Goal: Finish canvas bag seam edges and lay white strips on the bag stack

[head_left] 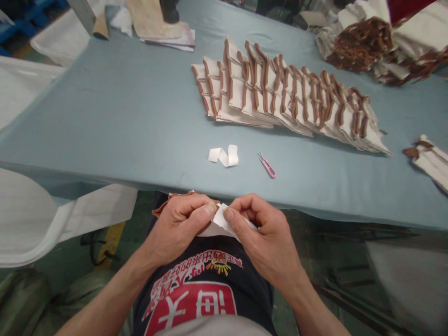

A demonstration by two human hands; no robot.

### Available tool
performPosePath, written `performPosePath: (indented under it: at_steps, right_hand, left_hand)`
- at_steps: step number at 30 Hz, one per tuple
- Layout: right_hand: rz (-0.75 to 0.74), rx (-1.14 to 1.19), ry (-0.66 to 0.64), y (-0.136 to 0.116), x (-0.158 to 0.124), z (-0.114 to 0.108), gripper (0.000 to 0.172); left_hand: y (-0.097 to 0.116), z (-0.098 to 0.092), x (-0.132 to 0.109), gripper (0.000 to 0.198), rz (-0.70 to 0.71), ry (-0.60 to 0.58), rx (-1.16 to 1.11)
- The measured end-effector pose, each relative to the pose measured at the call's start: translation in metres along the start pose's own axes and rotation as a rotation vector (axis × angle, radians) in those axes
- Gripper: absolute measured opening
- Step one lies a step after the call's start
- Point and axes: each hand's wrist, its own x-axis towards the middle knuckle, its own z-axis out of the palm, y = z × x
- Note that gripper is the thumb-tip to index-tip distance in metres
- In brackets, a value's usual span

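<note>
My left hand (185, 219) is closed around a piece of white fabric with brown edging (164, 208), held over my lap just off the table's front edge. Thumb and fingers of my right hand (264, 233) pinch a white strip (221, 218), which meets the fabric between the two hands. Most of the fabric is hidden behind my left hand. On the table, a little beyond my hands, lie a loose curled white strip (224, 156) and pink thread snips (267, 165) with their points facing away from me.
Folded white fabric pieces with brown edging (290, 95) overlap in a long row across the blue-covered table (105, 116). A bundled heap (364, 44) sits at the far right, another piece (432, 158) at the right edge. White plastic bins (28, 219) stand to the left.
</note>
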Motion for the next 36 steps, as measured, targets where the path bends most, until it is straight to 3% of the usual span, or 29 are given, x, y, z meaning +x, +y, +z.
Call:
performPosePath:
  at_steps: [12, 21, 27, 36]
  right_hand:
    - [0.007, -0.034, -0.032, 0.006, 0.002, -0.001, 0.024]
    - [0.041, -0.089, -0.171, 0.008, 0.014, -0.012, 0.024]
    - [-0.001, 0.015, -0.318, 0.018, 0.025, -0.017, 0.019]
    - [-0.161, 0.144, -0.179, 0.024, 0.014, -0.011, 0.018]
  left_hand:
    - [0.005, 0.003, -0.001, 0.037, 0.010, -0.017, 0.030]
    - [0.000, 0.005, 0.001, 0.040, -0.050, -0.035, 0.026]
    - [-0.003, 0.005, -0.001, 0.042, -0.109, -0.054, 0.056]
    - [-0.001, 0.011, -0.002, 0.044, -0.141, -0.046, 0.144]
